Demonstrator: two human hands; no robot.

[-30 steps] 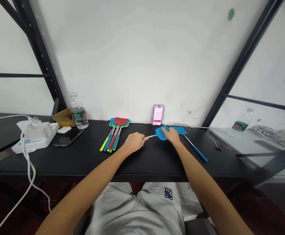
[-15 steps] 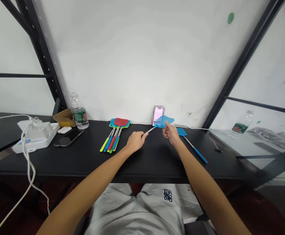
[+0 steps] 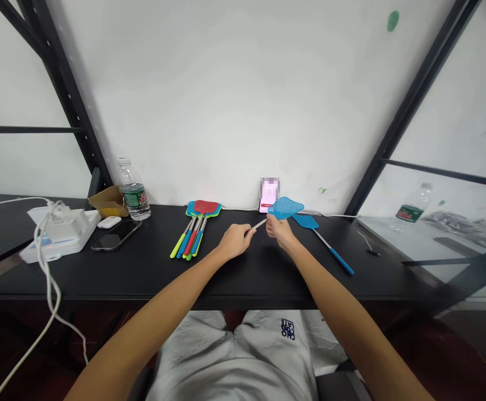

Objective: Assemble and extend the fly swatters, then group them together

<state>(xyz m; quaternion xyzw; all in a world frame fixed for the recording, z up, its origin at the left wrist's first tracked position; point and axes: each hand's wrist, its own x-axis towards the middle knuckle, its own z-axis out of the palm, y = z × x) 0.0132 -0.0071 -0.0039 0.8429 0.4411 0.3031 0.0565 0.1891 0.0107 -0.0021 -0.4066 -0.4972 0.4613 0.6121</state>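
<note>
A blue fly swatter (image 3: 286, 207) is held up over the desk between my hands, its mesh head tilted to the right. My left hand (image 3: 236, 240) is closed around its handle end, hiding the grip. Just below the mesh head, my right hand (image 3: 279, 229) pinches the thin metal shaft. To the right lies a second blue fly swatter (image 3: 330, 249), flat on the desk with its handle toward me. A bundle of fly swatters (image 3: 195, 228) in red, blue, yellow and green rests left of my hands, heads toward the wall.
A phone (image 3: 268, 195) leans on the wall behind the held swatter. On the left are a water bottle (image 3: 134, 192), an open cardboard box (image 3: 109, 201), a dark phone (image 3: 116, 235), a white case (image 3: 109, 222) and a power strip (image 3: 65, 231) with cables. A short cable (image 3: 372, 252) lies right.
My right hand has moved left and down from the mesh head to the shaft, closing on it. The swatter's head shows flatter and farther right. My left hand has barely moved.
</note>
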